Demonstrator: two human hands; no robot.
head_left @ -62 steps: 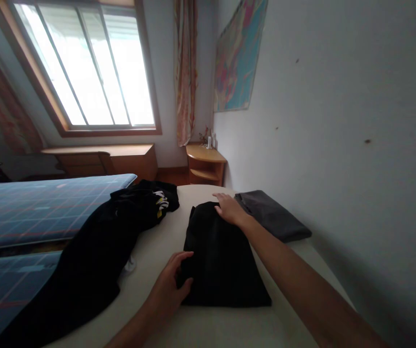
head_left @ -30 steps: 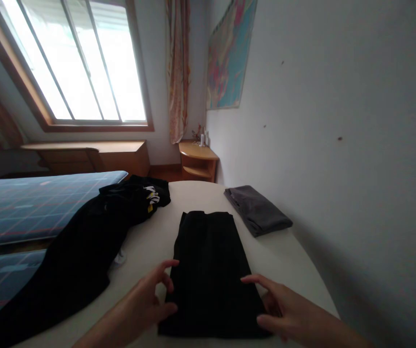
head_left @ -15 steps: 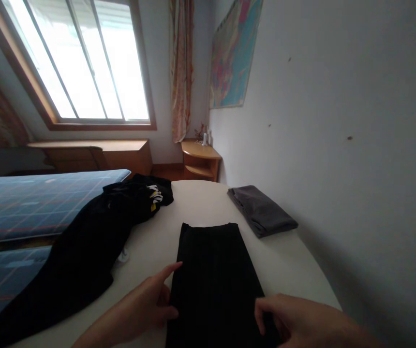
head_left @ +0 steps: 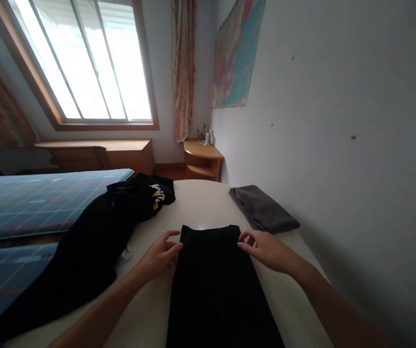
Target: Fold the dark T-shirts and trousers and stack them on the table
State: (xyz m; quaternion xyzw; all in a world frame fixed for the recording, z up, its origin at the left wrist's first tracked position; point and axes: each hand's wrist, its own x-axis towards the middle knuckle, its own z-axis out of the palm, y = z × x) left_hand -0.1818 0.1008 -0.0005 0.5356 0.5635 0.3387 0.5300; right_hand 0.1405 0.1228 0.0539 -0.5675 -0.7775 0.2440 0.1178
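Observation:
A long, folded black garment (head_left: 213, 285) lies flat on the pale table in front of me, its far end slightly dipped in the middle. My left hand (head_left: 160, 253) is at its far left corner, thumb tip against the edge, with a gap between thumb and curved index finger. At the far right corner, my right hand (head_left: 262, 247) has thumb and index finger pinched on the garment's edge. To the left, a loose black garment (head_left: 95, 241) with a white and yellow patch drapes over table and bed. A folded dark grey cloth (head_left: 264, 209) sits at the right.
The rounded pale table (head_left: 199, 203) stands close to a white wall (head_left: 338, 193) on its right. A blue plaid mattress (head_left: 48, 203) borders it on the left. Beyond are a wooden corner shelf (head_left: 202, 151), a low wooden desk (head_left: 128, 150) and a bright window.
Both my hands have moved forward along the black garment's sides, from its nearer part to its far corners. The view has shifted slightly; the other cloths lie as before.

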